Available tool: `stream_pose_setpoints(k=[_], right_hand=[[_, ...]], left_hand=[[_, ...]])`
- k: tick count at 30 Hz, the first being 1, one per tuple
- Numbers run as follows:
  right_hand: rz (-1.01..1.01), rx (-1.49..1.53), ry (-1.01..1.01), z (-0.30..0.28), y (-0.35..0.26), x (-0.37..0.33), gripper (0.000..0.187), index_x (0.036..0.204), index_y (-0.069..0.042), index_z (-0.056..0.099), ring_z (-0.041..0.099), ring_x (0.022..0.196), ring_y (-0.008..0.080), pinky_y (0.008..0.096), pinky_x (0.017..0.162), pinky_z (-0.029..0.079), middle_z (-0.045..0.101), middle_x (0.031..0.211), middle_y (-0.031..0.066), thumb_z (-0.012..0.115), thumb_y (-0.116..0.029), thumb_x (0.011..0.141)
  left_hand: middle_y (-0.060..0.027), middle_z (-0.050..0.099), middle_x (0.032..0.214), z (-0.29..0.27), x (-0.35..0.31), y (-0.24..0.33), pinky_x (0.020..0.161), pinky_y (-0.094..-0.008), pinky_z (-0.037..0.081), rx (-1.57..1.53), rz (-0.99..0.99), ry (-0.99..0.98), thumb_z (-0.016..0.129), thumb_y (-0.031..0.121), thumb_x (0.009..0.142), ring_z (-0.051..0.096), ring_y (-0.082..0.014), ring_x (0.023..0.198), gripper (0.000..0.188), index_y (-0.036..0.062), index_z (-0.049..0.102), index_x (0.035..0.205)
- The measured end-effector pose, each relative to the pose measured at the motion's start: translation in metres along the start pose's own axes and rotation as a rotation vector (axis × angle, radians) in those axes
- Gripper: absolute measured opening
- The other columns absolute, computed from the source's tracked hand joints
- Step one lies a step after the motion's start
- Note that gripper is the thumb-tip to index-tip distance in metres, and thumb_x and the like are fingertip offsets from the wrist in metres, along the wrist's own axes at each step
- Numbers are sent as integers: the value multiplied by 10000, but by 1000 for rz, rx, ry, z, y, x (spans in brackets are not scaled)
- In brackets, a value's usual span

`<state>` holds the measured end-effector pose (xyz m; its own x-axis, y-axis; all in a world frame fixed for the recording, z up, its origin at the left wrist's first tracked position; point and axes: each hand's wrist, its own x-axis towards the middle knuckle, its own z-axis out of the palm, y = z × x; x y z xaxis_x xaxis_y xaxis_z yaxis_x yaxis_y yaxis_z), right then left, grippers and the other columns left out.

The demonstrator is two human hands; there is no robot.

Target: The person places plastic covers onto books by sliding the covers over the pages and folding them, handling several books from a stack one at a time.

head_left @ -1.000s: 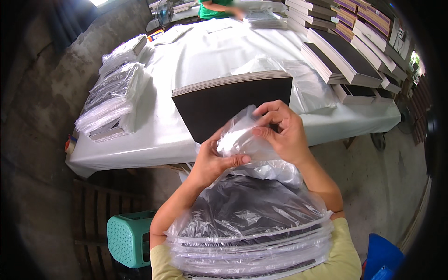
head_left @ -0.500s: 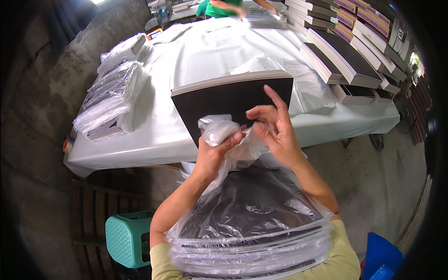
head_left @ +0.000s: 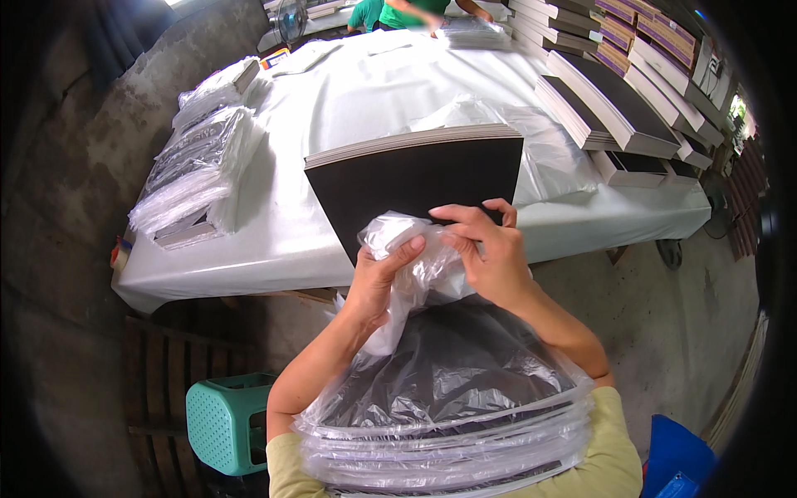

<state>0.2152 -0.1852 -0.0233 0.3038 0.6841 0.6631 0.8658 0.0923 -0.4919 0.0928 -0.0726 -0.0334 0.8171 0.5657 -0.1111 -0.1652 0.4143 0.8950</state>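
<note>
A bunched, clear plastic bag (head_left: 397, 235) is gripped in my left hand (head_left: 376, 278), with the thumb pressed over the folds. My right hand (head_left: 490, 249) is beside it, index finger and thumb closed on the loose film at the right of the bunch. Just beyond both hands, a stack of black-faced boards (head_left: 415, 174) stands tilted at the table's near edge, its pale edges facing up. Against my body and between my forearms lies a pile of plastic-wrapped black boards (head_left: 448, 365). My palms and the boards' lower part are partly hidden.
Wrapped packs (head_left: 195, 166) are stacked at the left of the white-covered table (head_left: 349, 91). More black boards (head_left: 614, 104) are piled at the right, near loose plastic film (head_left: 548, 149). A green stool (head_left: 224, 423) stands lower left. A person in green (head_left: 407, 15) works at the far end.
My right hand has come down and left from its raised, spread pose, and its fingers have closed on the plastic. My left hand keeps its grip on the bunched film.
</note>
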Motion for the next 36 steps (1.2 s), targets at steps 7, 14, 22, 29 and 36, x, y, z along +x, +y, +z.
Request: stream_pose_setpoints(k=[7, 14, 22, 29, 36], right_hand=[[161, 472, -11, -3, -11, 18, 381, 1035, -72, 529, 553, 685, 110, 261, 680, 415, 575, 653, 11, 699, -123, 698], [339, 502, -56, -7, 2, 23, 332, 1047, -43, 516, 520, 629, 52, 195, 598, 413, 591, 700, 18, 651, -61, 745], [291, 671, -99, -10, -1, 23, 280, 1052, -41, 528, 500, 592, 31, 174, 546, 396, 642, 767, 37, 602, -44, 782], [373, 549, 158, -57, 49, 8, 136, 891, -14, 604, 503, 571, 27, 162, 507, 398, 646, 735, 50, 624, -21, 757], [450, 524, -23, -56, 35, 2, 84, 773, -9, 646, 519, 541, 41, 171, 475, 393, 634, 667, 43, 684, -54, 714]], left_hand=[[-54, 589, 834, 5, 0, 5, 646, -275, 450, 86, 62, -30, 708, 134, 702, 564, -142, 748, 264, 27, 560, 892], [-22, 557, 773, 4, -3, 11, 651, -263, 434, 197, 203, 70, 725, 181, 697, 528, -118, 719, 307, 31, 549, 900], [11, 505, 839, -10, 2, -1, 610, -216, 392, 69, 332, 54, 655, 254, 766, 484, -92, 681, 265, 95, 540, 945], [-48, 538, 653, -161, -35, 29, 563, -268, 438, 1067, 320, 126, 511, 87, 741, 537, -193, 618, 294, 40, 549, 1029], [-169, 617, 734, -249, -101, 49, 623, -363, 457, 1644, 360, 951, 508, 110, 797, 599, -325, 692, 188, 13, 582, 940]])
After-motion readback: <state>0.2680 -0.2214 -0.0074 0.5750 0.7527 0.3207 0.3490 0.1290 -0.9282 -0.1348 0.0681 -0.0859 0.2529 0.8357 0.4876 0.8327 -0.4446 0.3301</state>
